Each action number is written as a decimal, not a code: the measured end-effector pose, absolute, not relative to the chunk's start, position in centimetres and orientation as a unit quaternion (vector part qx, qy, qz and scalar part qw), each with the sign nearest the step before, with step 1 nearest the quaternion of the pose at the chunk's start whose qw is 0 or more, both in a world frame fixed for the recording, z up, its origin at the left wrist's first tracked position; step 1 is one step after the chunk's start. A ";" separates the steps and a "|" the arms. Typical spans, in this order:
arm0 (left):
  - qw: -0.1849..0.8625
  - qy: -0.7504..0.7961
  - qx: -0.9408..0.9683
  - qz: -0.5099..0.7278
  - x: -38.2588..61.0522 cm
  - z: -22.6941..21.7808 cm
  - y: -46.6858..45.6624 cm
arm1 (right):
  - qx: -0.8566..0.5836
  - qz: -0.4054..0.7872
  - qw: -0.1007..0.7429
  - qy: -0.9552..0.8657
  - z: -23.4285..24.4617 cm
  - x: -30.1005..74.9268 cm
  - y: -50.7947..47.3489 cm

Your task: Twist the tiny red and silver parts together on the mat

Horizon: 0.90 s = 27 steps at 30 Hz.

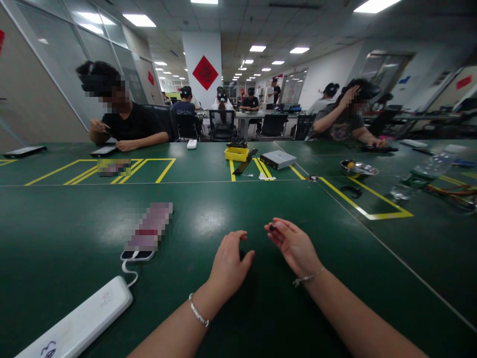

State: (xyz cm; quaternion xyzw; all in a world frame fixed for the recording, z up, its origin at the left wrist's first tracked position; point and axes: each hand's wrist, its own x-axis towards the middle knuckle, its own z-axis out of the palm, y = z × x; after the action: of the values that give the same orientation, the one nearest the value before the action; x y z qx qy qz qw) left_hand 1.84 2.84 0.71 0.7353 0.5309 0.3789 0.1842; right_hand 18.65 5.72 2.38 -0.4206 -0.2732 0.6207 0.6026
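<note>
Over the green table, my right hand pinches a small dark object between thumb and fingertips; it is too small to name. Just left of it, my left hand holds nothing, with its thumb apart from the curled fingers. A gap separates the two hands. To the left of my left hand lies a phone with a blurred screen, joined by a short white cable to a long white box-like device, perhaps a power bank.
Farther back are a yellow bin, a grey box, a metal bowl and a black curved piece. A plastic bottle lies at the right near wires. Two people sit across the table.
</note>
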 end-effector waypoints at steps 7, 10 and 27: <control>0.205 0.546 0.733 0.349 1.3 0.4 3.6 | -0.718 0.245 0.550 -0.348 3.6 33.9 8.5; 0.207 0.534 0.741 0.350 1.3 0.2 3.6 | -0.857 0.084 0.380 -0.337 3.0 41.5 7.0; 0.213 0.525 0.761 0.315 1.3 0.4 3.4 | -0.689 -0.074 0.266 -0.670 3.0 29.2 7.0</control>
State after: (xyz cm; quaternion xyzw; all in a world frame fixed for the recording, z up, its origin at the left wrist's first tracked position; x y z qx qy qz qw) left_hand 1.30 3.43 0.44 0.7614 0.5252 0.3146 0.2131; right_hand 29.24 7.01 3.05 -0.6891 -0.6700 -0.0742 0.2659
